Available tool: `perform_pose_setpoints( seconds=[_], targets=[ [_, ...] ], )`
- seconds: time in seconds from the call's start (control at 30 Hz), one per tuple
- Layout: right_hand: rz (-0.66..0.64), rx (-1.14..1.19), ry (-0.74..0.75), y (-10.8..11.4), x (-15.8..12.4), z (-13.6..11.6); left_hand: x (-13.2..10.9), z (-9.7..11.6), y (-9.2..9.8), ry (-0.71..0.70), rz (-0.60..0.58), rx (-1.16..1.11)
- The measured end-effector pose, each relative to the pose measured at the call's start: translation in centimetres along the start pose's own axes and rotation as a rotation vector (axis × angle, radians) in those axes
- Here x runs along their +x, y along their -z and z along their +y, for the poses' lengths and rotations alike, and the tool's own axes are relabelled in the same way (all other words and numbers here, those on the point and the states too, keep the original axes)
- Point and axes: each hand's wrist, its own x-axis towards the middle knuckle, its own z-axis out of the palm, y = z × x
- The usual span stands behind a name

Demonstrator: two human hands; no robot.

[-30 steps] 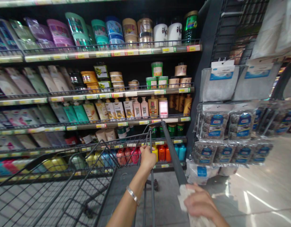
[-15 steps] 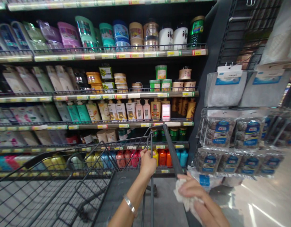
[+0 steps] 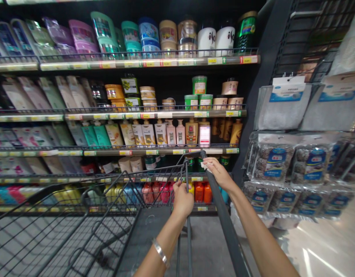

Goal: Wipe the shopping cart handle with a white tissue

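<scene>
A dark grey shopping cart (image 3: 79, 215) stands in front of me, with its long handlebar (image 3: 226, 219) running from the upper end toward me on the right. My left hand (image 3: 183, 199), a silver bracelet on its wrist, is closed at the cart's wire frame, its fingertips partly hidden. Near the far end of the handlebar, my right hand (image 3: 219, 174) presses a crumpled white tissue (image 3: 206, 166) onto the bar. Its fingers are curled over the tissue, and only a small piece of the tissue shows.
Shelves (image 3: 154, 115) of bottles and jars fill the wall behind the cart. To the right hang packs of scouring pads (image 3: 277, 161) and grey cloths (image 3: 284, 105). A pale floor (image 3: 324, 246) shows at the lower right.
My right hand has moved with the tissue from the near part of the handlebar up to its far end. My left hand stays at the wire frame. The view has shifted slightly.
</scene>
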Motion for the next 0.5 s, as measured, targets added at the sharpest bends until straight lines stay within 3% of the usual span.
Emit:
perform_pose_setpoints(
  seconds=[0.27,0.4,0.5],
  targets=[
    [0.046,-0.042,-0.108,-0.4,5.2,3.5,0.1,-0.2,-0.2,0.021,-0.016,-0.010],
    [0.072,-0.035,-0.132,-0.1,4.9,3.8,0.2,-0.1,-0.3,0.035,-0.019,-0.006],
    [0.091,-0.021,-0.151,0.1,2.9,3.3,0.4,-0.1,-0.5,0.041,-0.017,-0.007]
  ],
)
